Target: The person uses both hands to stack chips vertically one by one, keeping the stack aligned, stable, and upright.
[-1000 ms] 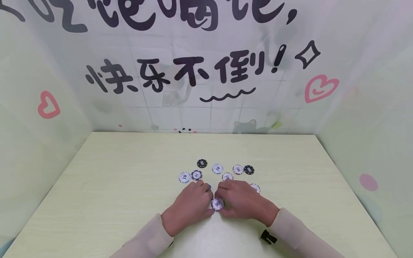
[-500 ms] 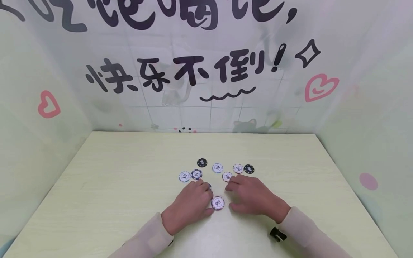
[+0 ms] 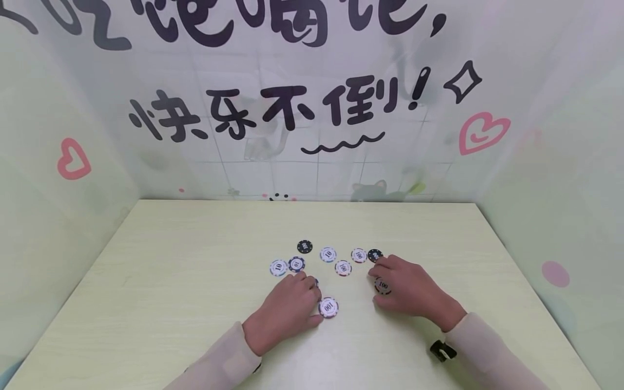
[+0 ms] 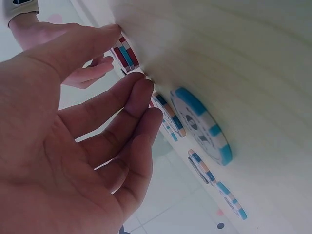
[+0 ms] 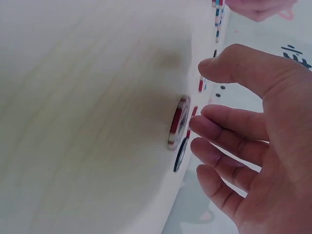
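Observation:
My left hand [image 3: 285, 309] rests by a small stack of poker chips [image 3: 329, 307], the top one marked 100. In the left wrist view, thumb and fingertips hold the stack's edge, where red and teal rims [image 4: 126, 54] show. A teal-and-white chip [image 4: 202, 126] lies by the same hand. My right hand [image 3: 414, 286] hovers around a chip marked 100 [image 3: 383, 285], thumb and fingers apart. The right wrist view shows that red-and-white chip [image 5: 179, 123] off the fingertips. A black chip [image 3: 375, 255] lies just beyond the right fingers.
Behind the hands several chips lie flat: a black one [image 3: 304, 246], a light blue one [image 3: 328, 254], two red-rimmed ones [image 3: 343, 267], and a pair at left [image 3: 278, 267]. A printed curtain [image 3: 312, 179] closes off the table's [image 3: 195, 244] far edge.
My right hand has let go of the chip stack and moved right, over to the separate chip marked 100. The left hand stays where it was beside the stack.

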A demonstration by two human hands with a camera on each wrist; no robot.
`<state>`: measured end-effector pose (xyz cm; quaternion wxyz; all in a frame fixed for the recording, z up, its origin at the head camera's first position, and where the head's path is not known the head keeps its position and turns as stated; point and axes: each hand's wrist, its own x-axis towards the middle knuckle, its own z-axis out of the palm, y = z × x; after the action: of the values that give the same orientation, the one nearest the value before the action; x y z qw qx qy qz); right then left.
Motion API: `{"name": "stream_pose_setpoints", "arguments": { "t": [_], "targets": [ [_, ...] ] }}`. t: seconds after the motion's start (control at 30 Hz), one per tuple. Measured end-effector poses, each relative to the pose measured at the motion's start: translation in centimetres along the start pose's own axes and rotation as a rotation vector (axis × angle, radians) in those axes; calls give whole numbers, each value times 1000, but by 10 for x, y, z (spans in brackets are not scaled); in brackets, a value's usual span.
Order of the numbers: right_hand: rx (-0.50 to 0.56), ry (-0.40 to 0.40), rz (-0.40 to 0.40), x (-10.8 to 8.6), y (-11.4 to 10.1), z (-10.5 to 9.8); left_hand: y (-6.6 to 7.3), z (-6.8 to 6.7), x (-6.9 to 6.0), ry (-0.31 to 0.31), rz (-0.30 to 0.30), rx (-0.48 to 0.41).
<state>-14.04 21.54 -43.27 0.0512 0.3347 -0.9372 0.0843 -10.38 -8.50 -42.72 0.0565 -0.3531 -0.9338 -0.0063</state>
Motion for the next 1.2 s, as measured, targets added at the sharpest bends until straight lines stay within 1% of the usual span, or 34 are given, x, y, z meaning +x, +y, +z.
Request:
{"name": "stream_pose_setpoints", "arguments": {
  "t": [0.2, 0.4, 0.57, 0.7, 0.87, 1.03, 1.2],
  "targets": [
    [-6, -35, 68, -5, 11, 0, -1, 1, 0, 8, 4, 0],
    [53, -67, 124, -5, 15, -5, -1, 0, -1, 9, 2, -3],
    [75, -94, 147, -4, 15, -7, 0, 1, -1, 11, -1, -1],
    [81, -110, 152, -3, 15, -7, -1, 2, 0, 13, -1, 5],
    [91, -108, 154, -3, 14, -8, -2, 4, 0, 17, 1, 14],
    [95, -91, 157, -2, 13, -5, -2, 4, 1, 20, 0, 13],
    [71, -66, 139, -3, 14, -2, -1, 4, 1, 8, -7, 4]
  ]
}}
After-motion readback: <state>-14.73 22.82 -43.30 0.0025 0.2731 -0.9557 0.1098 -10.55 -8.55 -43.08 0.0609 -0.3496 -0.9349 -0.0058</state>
